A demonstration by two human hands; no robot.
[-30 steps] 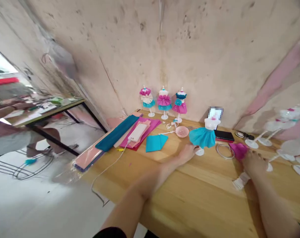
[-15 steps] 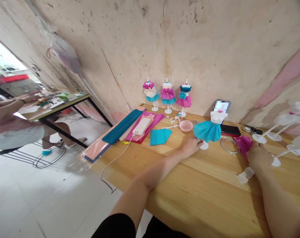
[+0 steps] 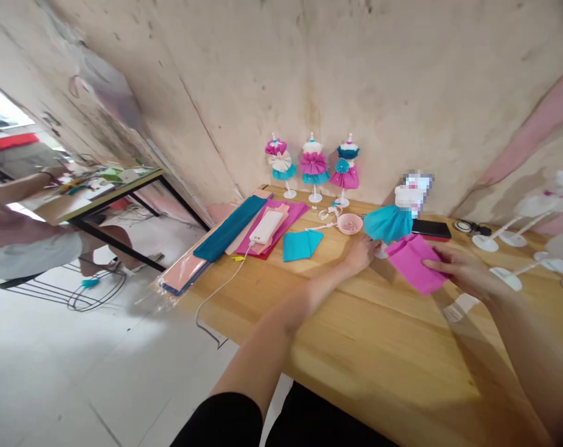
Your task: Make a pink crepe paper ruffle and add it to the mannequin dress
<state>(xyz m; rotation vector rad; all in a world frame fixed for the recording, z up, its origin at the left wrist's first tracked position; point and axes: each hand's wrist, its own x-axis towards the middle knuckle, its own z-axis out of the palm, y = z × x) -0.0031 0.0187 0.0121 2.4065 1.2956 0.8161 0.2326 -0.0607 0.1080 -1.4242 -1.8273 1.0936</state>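
Note:
A small white dress-form mannequin (image 3: 405, 195) wears a turquoise pleated skirt (image 3: 388, 223) and stands on a round white base. My left hand (image 3: 362, 253) is closed at that base beneath the skirt, its fingertips partly hidden. Pinched between the thumb and fingers of my right hand (image 3: 465, 268) is a folded magenta crepe paper piece (image 3: 418, 266). It is held up in front of the base and overlaps the skirt's lower edge. A folded turquoise piece (image 3: 300, 246) lies on the wooden table (image 3: 355, 329) to the left.
Three dressed mannequins (image 3: 315, 167) line the wall. Nearby are a pink bowl (image 3: 350, 224), a white power bank (image 3: 266, 228) on coloured sheets, and a phone (image 3: 421, 189). Bare white mannequins (image 3: 537, 214) lean at right. A person (image 3: 25, 230) sits at another table on the left.
My right hand has lifted the magenta piece off the table at the right and brought it left, in front of the skirted mannequin. My left hand stays at the base.

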